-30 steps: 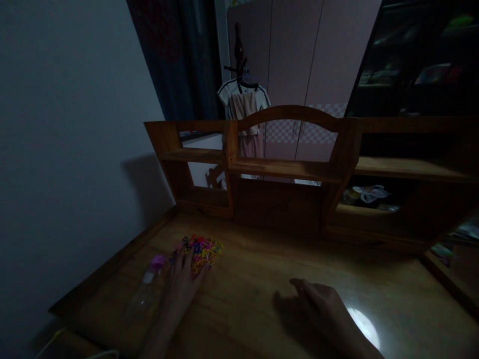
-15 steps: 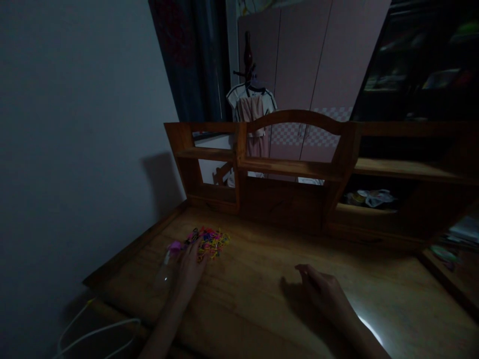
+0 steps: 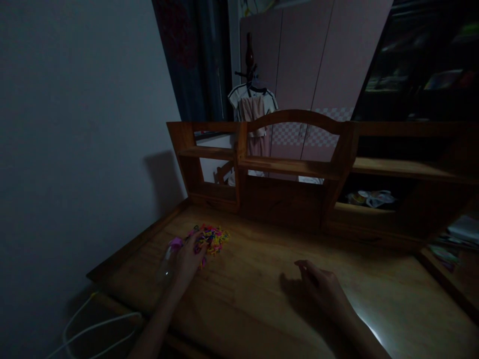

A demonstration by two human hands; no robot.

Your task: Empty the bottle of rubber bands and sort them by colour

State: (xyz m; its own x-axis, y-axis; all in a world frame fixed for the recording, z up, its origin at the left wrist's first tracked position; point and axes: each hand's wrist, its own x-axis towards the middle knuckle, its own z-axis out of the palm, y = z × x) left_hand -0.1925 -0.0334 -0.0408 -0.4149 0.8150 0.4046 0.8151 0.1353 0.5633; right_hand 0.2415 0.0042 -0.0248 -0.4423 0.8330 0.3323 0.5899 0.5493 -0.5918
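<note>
On the left part of the wooden tabletop (image 3: 254, 294) lies a heap of small, thin, brightly coloured pieces (image 3: 217, 239), in yellow, pink, red and blue, some of them looped. They look like little rubber bands, but the dim light hides their exact kind. My left hand (image 3: 189, 254) is at the heap's near left side, fingers curled around some pieces. A clear container (image 3: 165, 269) lies beside that hand, partly covered by it, with a purple piece (image 3: 175, 243) at its far end. Well to the right, my right hand (image 3: 320, 284) hovers over the wood, fingers loosely bent, nothing visible in them.
A wooden shelf unit (image 3: 288, 167) runs along the table's back, with a plastic bag (image 3: 377, 198) in its right compartment. A wall (image 3: 123, 124) borders the left side. A white cord (image 3: 101, 329) hangs by the near left edge. Clothes (image 3: 254, 107) hang behind the shelves.
My left hand has drawn slightly toward me and left, its fingers more curled, with some coloured pieces shifted near it. My right hand has hardly moved.
</note>
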